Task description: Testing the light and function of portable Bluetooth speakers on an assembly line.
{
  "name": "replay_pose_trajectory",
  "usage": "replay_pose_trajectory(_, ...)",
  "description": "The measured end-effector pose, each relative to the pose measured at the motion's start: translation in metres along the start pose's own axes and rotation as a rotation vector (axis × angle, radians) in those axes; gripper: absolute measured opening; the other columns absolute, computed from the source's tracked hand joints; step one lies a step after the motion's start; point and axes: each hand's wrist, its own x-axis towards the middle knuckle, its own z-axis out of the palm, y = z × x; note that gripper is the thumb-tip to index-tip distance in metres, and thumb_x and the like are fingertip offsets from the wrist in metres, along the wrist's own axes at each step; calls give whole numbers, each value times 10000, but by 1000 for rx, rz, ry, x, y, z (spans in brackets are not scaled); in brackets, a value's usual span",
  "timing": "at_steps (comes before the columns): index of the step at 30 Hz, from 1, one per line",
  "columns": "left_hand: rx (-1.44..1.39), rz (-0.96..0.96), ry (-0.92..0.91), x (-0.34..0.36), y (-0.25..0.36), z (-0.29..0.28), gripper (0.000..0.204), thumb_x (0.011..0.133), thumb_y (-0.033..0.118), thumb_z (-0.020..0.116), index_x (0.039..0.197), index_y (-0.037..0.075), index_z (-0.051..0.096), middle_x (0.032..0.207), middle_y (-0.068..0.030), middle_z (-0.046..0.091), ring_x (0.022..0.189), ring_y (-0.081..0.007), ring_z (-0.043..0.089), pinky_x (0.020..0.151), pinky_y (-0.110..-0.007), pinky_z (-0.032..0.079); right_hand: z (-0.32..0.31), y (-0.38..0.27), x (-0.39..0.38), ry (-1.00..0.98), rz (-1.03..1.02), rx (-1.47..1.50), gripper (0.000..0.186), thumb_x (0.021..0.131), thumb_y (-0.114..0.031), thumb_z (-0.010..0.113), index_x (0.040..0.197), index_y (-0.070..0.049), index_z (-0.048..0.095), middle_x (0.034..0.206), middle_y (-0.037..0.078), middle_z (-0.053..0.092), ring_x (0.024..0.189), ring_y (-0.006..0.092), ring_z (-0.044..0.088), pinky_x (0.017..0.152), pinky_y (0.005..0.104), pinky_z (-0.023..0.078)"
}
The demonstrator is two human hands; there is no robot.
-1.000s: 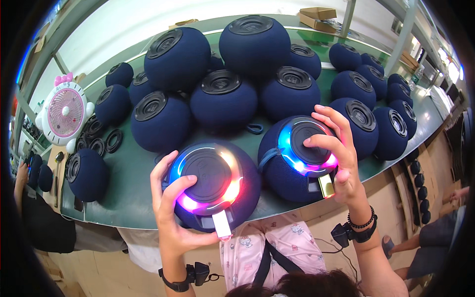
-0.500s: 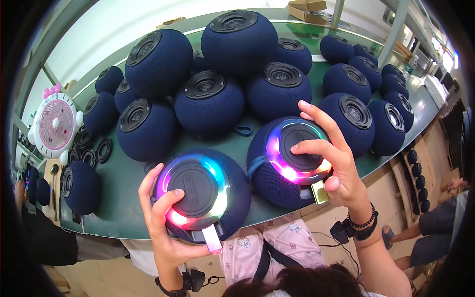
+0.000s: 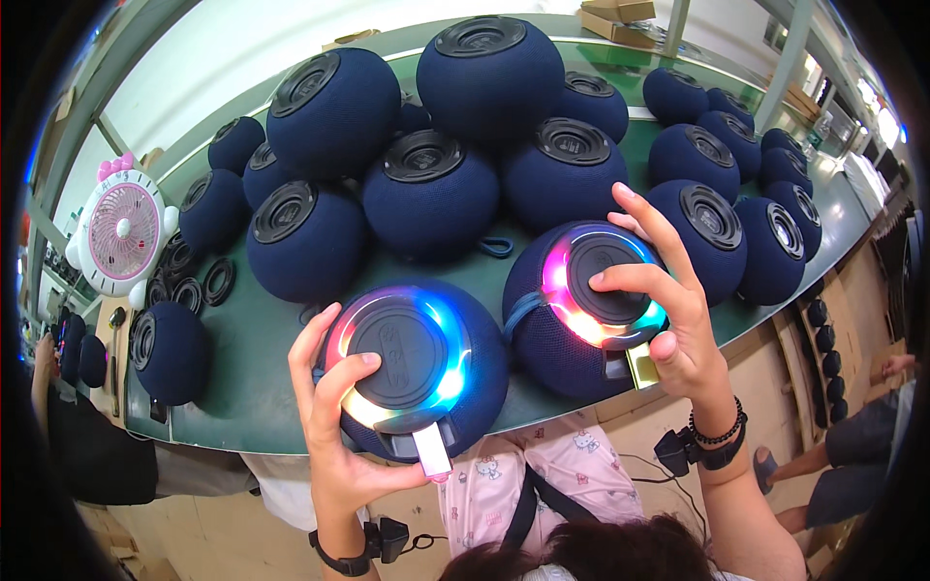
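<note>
Two round navy fabric speakers sit before me with glowing multicoloured light rings: the left speaker (image 3: 481, 334) and the right speaker (image 3: 547, 353). My left hand (image 3: 337, 431) has its fingers spread at the left speaker's side; the index fingertip is on the black top panel, and the thumb is by a silver-pink USB stick (image 3: 432, 451) in the front slot. My right hand (image 3: 693, 329) lays its index fingertip on the right speaker's top panel. Its other fingers stretch upward, with the thumb beside a gold USB stick (image 3: 641, 368). Neither hand is closed round its speaker.
Several unlit navy speakers (image 3: 431, 208) stand, some stacked, behind on the green table (image 3: 262, 387). Black rings (image 3: 219, 281) and a pink-and-white fan (image 3: 123, 232) are at left. Cardboard boxes (image 3: 620, 24) lie at the back; another person's legs (image 3: 843, 484) show at right.
The whole view has shifted, so things sit slightly further right. The light rings' colours have changed. Both hands remain at the same speakers, with index fingers on the top panels.
</note>
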Motion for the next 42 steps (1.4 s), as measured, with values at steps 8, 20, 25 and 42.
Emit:
replay_pose_trajectory(8, 20, -19, 1, -1, 2, -1, 934, 439, 528, 893, 1210, 148, 527, 1403, -279, 365, 1247, -407, 472, 1021, -478, 424, -1, -1, 1, -2, -10, -15, 695, 892, -685, 431, 1024, -46, 670, 1467, 253, 386, 1298, 412, 453, 1069, 459, 349)
replay_pose_trajectory(20, -81, -94, 14, 2, 9, 0, 852, 448, 399, 911, 1193, 179, 562, 1409, -260, 358, 1270, -428, 441, 1007, -503, 416, -2, -2, 1, -11, 9, -15, 669, 906, -658, 435, 1022, -42, 668, 1474, 239, 387, 1313, 389, 439, 1075, 442, 334)
replay_pose_trajectory(25, -75, -96, 16, 1, 9, 0, 854, 450, 409, 911, 1196, 182, 561, 1405, -262, 360, 1267, -431, 443, 1011, -508, 411, -1, 0, 0, -6, -7, -22, 677, 901, -667, 435, 1021, -43, 669, 1474, 238, 388, 1305, 391, 448, 1071, 444, 339)
replay_pose_trajectory(42, -88, -92, 19, 2, 9, 1, 881, 434, 409, 921, 1203, 177, 559, 1392, -274, 358, 1267, -437, 438, 1004, -510, 413, 0, -2, 0, 7, -1, 41, 686, 904, -668, 444, 1039, -33, 665, 1475, 252, 371, 1320, 403, 430, 1076, 442, 340)
